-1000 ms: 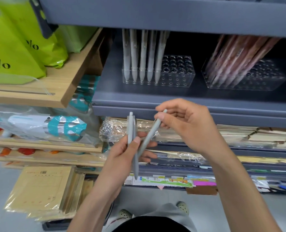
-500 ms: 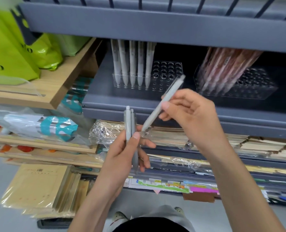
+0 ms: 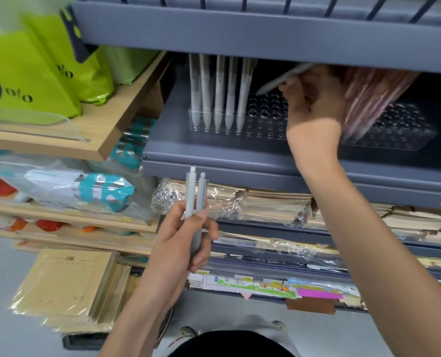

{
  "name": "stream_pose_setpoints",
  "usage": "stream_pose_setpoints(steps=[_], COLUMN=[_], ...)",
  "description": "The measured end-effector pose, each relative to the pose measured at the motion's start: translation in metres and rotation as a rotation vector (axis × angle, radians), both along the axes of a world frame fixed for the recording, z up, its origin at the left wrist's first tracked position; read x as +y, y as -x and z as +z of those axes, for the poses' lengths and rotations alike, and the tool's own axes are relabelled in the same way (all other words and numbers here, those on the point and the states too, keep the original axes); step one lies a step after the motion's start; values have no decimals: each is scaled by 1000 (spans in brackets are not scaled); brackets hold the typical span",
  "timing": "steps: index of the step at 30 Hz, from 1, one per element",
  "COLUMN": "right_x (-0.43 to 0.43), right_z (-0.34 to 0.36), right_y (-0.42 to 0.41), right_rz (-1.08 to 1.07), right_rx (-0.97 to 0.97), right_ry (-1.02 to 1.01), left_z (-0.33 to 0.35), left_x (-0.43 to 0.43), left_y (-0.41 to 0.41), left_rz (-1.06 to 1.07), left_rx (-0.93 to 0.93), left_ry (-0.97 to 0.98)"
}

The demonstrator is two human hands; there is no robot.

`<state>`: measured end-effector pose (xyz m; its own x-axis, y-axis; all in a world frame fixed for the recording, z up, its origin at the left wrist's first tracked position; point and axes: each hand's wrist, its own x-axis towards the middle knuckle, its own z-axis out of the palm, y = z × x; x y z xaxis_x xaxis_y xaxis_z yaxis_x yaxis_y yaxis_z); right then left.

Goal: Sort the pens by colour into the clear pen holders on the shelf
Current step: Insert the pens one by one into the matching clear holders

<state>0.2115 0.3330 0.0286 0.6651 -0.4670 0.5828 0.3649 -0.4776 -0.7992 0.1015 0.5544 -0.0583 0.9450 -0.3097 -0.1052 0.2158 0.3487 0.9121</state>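
My right hand [image 3: 312,99] is inside the grey shelf and pinches one grey pen [image 3: 278,81], tilted with its tip down-left over the holes of the left clear holder [image 3: 265,124]. Several grey pens [image 3: 220,94] stand upright in that holder's left side. The right clear holder [image 3: 399,130] carries several pink pens [image 3: 374,94] that lean to the right. Below the shelf edge, my left hand [image 3: 186,243] grips two grey pens [image 3: 195,194] held upright.
The grey shelf lip [image 3: 240,173] runs in front of the holders, and the shelf above [image 3: 240,39] hangs low over them. Green bags [image 3: 28,73] sit on a wooden shelf [image 3: 111,135] at left. Wrapped paper stacks [image 3: 265,204] fill the lower shelves.
My right hand has drawn one grey pen out of my left hand's bunch and lifted it up into the shelf, over the left holder. My left hand keeps two pens.
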Motion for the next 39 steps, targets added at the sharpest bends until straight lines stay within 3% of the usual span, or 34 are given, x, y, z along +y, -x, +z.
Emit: stream_pose_setpoints(steps=[6, 12, 18, 24, 27, 31, 35, 39], right_x=[-4, -4, -5, 7, 26, 47, 51, 41], right_z=[13, 22, 25, 28, 20, 2, -15, -15], right_y=[-26, -45, -47, -10, 39, 80, 87, 90], right_rz=[-163, -22, -13, -50, 195, 485, 543, 582], right_rx=[234, 433, 490, 327, 344, 530, 628, 589], right_ry=[373, 443, 275, 86, -22, 49, -62, -218], left_z=[-2, 0, 3, 6, 6, 6, 5, 4], left_x=[12, 16, 19, 19, 18, 14, 10, 7], left_y=[-1, -3, -7, -10, -11, -12, -14, -14], left_rz=[-7, -11, 8, -6, -1, -12, -39, -47], left_rx=[-42, -82, 5, -71, -107, -127, -150, -185], left_ry=[-62, -94, -21, -7, -22, -39, -55, -93])
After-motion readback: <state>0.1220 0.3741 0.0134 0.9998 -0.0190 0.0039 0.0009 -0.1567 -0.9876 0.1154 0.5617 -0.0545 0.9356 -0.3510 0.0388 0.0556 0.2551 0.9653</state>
